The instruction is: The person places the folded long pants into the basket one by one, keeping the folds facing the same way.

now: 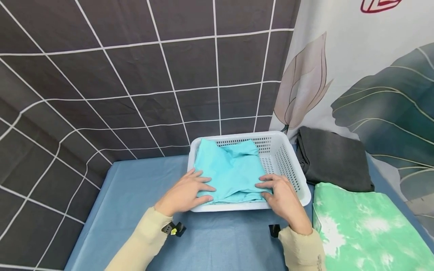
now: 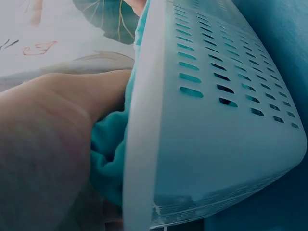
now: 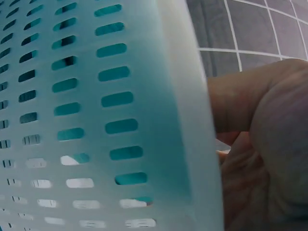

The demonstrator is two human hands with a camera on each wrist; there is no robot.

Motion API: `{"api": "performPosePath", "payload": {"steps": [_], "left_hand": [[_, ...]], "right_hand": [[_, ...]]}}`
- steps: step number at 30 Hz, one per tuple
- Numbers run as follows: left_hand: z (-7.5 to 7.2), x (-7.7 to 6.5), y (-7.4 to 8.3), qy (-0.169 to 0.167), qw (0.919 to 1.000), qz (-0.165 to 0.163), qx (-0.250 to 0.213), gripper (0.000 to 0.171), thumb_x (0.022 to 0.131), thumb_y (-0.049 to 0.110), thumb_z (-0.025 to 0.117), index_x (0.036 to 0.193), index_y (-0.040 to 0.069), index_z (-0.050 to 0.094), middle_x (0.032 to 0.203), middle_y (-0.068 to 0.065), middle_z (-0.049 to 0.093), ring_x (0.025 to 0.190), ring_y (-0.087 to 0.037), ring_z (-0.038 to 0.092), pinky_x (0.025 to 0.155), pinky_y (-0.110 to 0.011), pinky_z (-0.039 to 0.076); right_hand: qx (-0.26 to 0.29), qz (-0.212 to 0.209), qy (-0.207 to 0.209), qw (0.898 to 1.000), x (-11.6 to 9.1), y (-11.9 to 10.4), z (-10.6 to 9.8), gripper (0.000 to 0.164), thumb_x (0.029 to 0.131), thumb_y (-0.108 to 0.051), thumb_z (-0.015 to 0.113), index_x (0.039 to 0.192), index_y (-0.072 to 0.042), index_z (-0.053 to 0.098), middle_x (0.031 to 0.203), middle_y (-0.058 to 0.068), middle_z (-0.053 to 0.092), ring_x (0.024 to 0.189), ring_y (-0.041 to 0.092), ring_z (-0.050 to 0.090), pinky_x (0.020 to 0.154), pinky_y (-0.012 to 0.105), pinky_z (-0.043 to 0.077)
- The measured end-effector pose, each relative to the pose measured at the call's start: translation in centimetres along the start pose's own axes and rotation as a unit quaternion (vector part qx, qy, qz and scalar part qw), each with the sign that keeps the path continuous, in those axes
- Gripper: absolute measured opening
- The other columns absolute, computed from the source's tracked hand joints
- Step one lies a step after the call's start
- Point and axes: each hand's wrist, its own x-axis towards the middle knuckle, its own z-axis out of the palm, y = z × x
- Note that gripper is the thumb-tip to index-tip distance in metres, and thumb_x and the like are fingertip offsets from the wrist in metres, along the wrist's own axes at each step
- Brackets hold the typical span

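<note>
A folded turquoise cloth (image 1: 230, 169) lies in the left and middle part of a white perforated plastic basket (image 1: 295, 177). My left hand (image 1: 188, 190) rests on the cloth's near left corner with its fingers spread. On the near right edge of the cloth, my right hand (image 1: 279, 194) lies with fingers lightly bent and fingertips touching the fabric. The left wrist view shows the left hand (image 2: 62, 120) reaching over the basket rim (image 2: 144, 115) onto bunched turquoise cloth (image 2: 108, 144). Past the basket wall (image 3: 163, 120), the right wrist view has the right hand (image 3: 269, 110); its fingertips are hidden.
The basket stands on a blue-covered table (image 1: 145, 180) against a dark grid-patterned curtain (image 1: 135, 75). Right of it lie a folded dark grey cloth (image 1: 335, 160) and a green tie-dye cloth (image 1: 369, 229). A white leaf-print curtain (image 1: 356, 49) hangs behind them.
</note>
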Motion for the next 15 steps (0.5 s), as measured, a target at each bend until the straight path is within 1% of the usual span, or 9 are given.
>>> {"api": "performPosePath", "payload": {"steps": [3,7,10,13,15], "left_hand": [[0.2,0.2,-0.1,-0.005,1.0,0.0,-0.002,0.031,0.097,0.036,0.066,0.118,0.017,0.077,0.132,-0.01,0.065,0.139,-0.043,0.042,0.12,-0.055,0.019],[0.3,0.6,-0.2,-0.009,0.9999,-0.005,-0.005,0.032,0.095,0.036,0.069,0.118,0.016,0.077,0.13,-0.01,0.067,0.138,-0.041,0.044,0.12,-0.055,0.02],[0.5,0.8,-0.4,-0.007,0.9999,-0.012,-0.001,0.032,0.093,0.037,0.072,0.117,0.016,0.077,0.127,-0.007,0.068,0.135,-0.035,0.049,0.12,-0.052,0.02],[0.8,0.9,-0.5,0.002,0.9998,-0.02,-0.006,0.031,0.09,0.037,0.075,0.112,0.017,0.078,0.122,-0.004,0.07,0.128,-0.026,0.055,0.121,-0.049,0.019],[1.1,1.0,-0.6,0.012,0.9995,-0.021,-0.018,0.027,0.087,0.036,0.078,0.107,0.017,0.079,0.117,-0.002,0.071,0.122,-0.023,0.058,0.121,-0.047,0.019]], "right_hand": [[0.005,0.015,-0.006,1.0,0.2,0.1,0.2,0.026,0.086,0.009,0.069,0.107,-0.002,0.079,0.122,0.013,0.065,0.121,0.04,0.051,0.106,0.057,0.037],[0.006,0.023,-0.005,1.0,0.2,0.1,0.5,0.026,0.085,0.01,0.068,0.105,-0.002,0.079,0.109,0.009,0.064,0.108,0.033,0.057,0.095,0.052,0.047],[0.005,0.022,0.002,1.0,0.2,0.1,0.5,0.027,0.085,0.012,0.068,0.103,-0.004,0.08,0.1,0.005,0.062,0.1,0.029,0.059,0.088,0.048,0.05],[0.004,0.017,0.005,1.0,0.2,0.2,0.6,0.029,0.084,0.013,0.068,0.099,-0.009,0.081,0.097,0.003,0.063,0.098,0.029,0.061,0.088,0.048,0.051],[0.004,0.016,0.005,1.0,0.1,0.2,0.6,0.03,0.083,0.013,0.068,0.095,-0.012,0.082,0.096,0.002,0.064,0.098,0.029,0.062,0.089,0.049,0.052]]}}
